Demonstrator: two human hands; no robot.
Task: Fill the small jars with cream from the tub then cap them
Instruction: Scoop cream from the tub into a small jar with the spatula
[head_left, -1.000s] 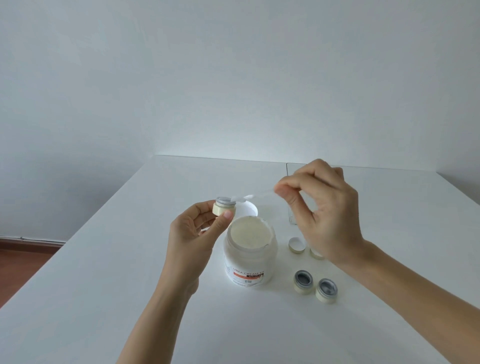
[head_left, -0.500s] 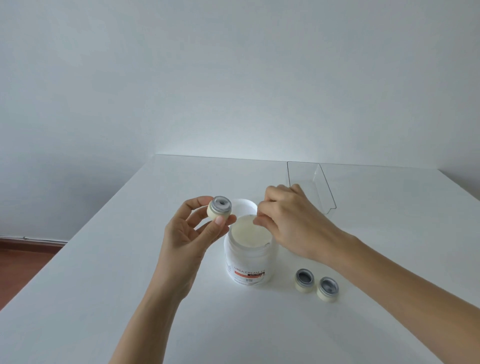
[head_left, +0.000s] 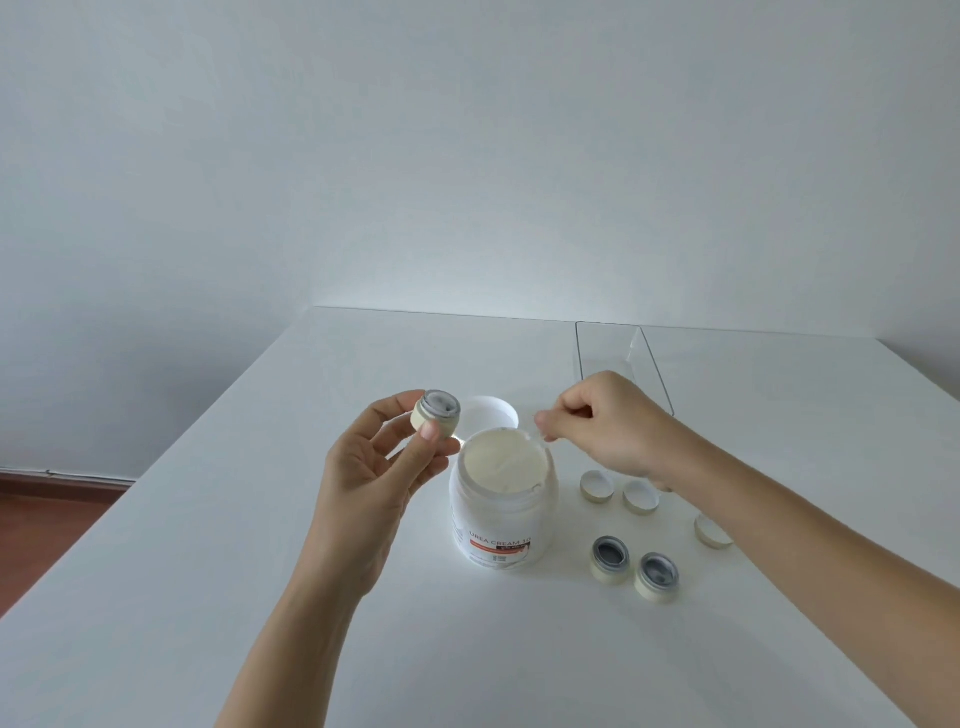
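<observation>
An open white cream tub (head_left: 501, 525) stands in the middle of the white table, full of cream. My left hand (head_left: 371, 483) holds a small cream-coloured jar (head_left: 436, 413) up to the tub's left, mouth tilted toward me. My right hand (head_left: 605, 423) pinches a thin clear spatula (head_left: 537, 436) whose tip rests at the tub's far right rim. Two more open small jars (head_left: 610, 558) (head_left: 657, 576) stand to the right of the tub. Three loose caps (head_left: 596, 486) (head_left: 640, 496) (head_left: 711, 530) lie behind them, the last partly hidden by my right forearm.
The tub's white lid (head_left: 491, 413) lies behind the tub. A clear plastic tray (head_left: 613, 358) sits at the back right. The table's left edge (head_left: 156, 467) drops to a wooden floor.
My right hand went from the held jar down into the tub, and has now drawn back to the tub's right rim with the spatula. The left hand tilted the jar's mouth toward me.
</observation>
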